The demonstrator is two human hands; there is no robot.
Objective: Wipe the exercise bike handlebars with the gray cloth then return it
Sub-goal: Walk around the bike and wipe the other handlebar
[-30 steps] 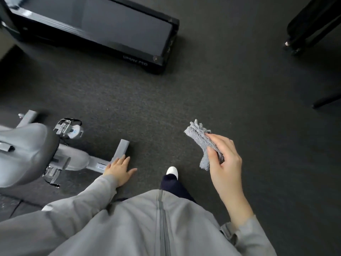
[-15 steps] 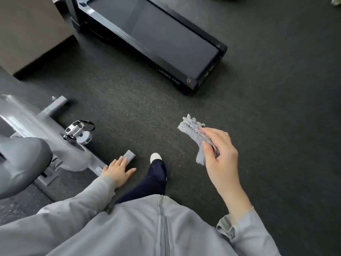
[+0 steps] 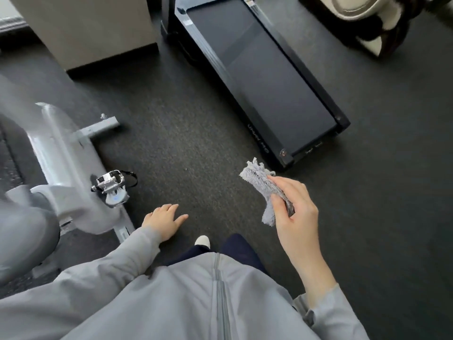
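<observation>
My right hand (image 3: 293, 207) grips a folded gray cloth (image 3: 261, 184) in front of my body, held in the air over the dark floor. My left hand (image 3: 164, 220) hangs free with its fingers apart, holding nothing, just right of the exercise bike's rear base. The light gray exercise bike (image 3: 66, 155) fills the left side, with its saddle (image 3: 24, 227) at the lower left and a pedal (image 3: 111, 185) sticking out toward me. The handlebars are out of view.
A black treadmill (image 3: 264, 77) lies on the floor ahead, running up and to the left. A beige block or wall base (image 3: 93, 28) stands at the upper left. Another piece of equipment (image 3: 362, 18) sits at the upper right. Dark carpet (image 3: 380, 192) covers the floor.
The view has swung up and left, so the treadmill shifted right and more of the bike frame shows. My right hand keeps the cloth; my left hand has come away from the bike's rear foot.
</observation>
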